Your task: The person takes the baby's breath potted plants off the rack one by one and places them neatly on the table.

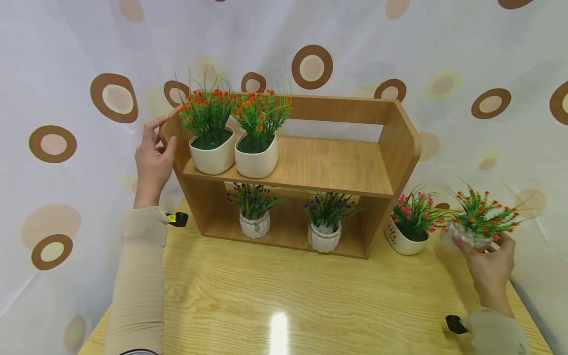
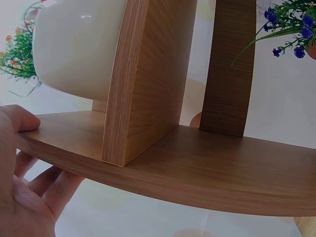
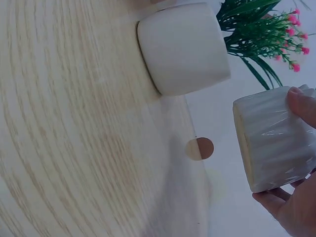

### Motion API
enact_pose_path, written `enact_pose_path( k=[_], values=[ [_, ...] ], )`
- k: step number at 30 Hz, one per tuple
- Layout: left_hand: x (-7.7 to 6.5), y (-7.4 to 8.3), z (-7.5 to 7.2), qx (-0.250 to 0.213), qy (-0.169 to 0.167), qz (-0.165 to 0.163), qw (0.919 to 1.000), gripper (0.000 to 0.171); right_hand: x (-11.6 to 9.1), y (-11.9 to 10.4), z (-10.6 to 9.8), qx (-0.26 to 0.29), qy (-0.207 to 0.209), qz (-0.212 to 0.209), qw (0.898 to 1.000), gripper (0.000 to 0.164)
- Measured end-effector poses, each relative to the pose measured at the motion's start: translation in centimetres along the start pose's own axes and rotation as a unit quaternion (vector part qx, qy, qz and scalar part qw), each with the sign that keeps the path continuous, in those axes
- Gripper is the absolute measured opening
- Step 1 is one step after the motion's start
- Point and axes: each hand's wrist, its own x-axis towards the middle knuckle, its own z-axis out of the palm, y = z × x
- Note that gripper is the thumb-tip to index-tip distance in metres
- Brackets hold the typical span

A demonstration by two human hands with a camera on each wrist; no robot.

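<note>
My left hand [image 1: 154,160] grips the upper left side panel of a two-tier wooden shelf [image 1: 333,158]; in the left wrist view its thumb lies on one face of the panel and the fingers [image 2: 61,185] behind it. At the far right my right hand [image 1: 491,264] holds a potted plant [image 1: 485,214] with orange-red flowers. Its white pot [image 3: 276,140] looks wrapped in clear plastic and is raised off the table, thumb on one side and fingers on the other. Just left of it stands a white pot with pink flowers [image 1: 412,222], lettered "Life".
Two white pots with orange flowers [image 1: 213,158] [image 1: 257,160] stand at the left of the upper tier. On the lower tier are two small white pots with purple flowers [image 1: 255,224] [image 1: 325,236]. The shelf stands on a wooden table [image 1: 248,286] before a patterned curtain [image 1: 266,29].
</note>
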Motion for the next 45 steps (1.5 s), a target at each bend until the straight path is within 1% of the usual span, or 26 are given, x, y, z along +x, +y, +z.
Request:
enact_pose_path(
  k=[3, 10, 15, 20, 27, 29, 37, 45],
  values=[
    [0.0, 0.0, 0.0, 0.001, 0.000, -0.001, 1.0000, 0.047, 0.3, 0.4, 0.5, -0.013, 0.002, 0.001, 1.000, 0.099],
    [0.0, 0.0, 0.0, 0.001, 0.000, -0.004, 1.0000, 0.047, 0.8, 1.5, 1.5, -0.048, 0.006, -0.016, 0.999, 0.100],
    [0.0, 0.0, 0.0, -0.002, -0.002, -0.003, 1.0000, 0.047, 1.0, 2.1, 1.9, -0.054, -0.006, -0.011, 0.998, 0.101],
    [0.0, 0.0, 0.0, -0.004, -0.005, -0.007, 1.0000, 0.047, 0.9, 2.3, 2.1, -0.077, -0.012, -0.014, 0.997, 0.103],
    [0.0, 0.0, 0.0, -0.005, -0.005, -0.002, 1.0000, 0.047, 0.8, 2.9, 2.6, -0.076, -0.013, -0.013, 0.997, 0.099],
    [0.0, -0.1, 0.0, -0.004, -0.005, 0.001, 1.0000, 0.047, 0.8, 3.0, 2.6, -0.083, -0.014, -0.015, 0.996, 0.099],
    [0.0, -0.1, 0.0, -0.004, -0.003, 0.002, 1.0000, 0.047, 0.5, 3.0, 2.8, -0.098, -0.023, -0.026, 0.995, 0.101],
    [0.0, 0.1, 0.0, -0.005, -0.003, -0.001, 1.0000, 0.047, 0.7, 3.1, 2.8, -0.099, -0.032, -0.016, 0.994, 0.105]
  ],
)
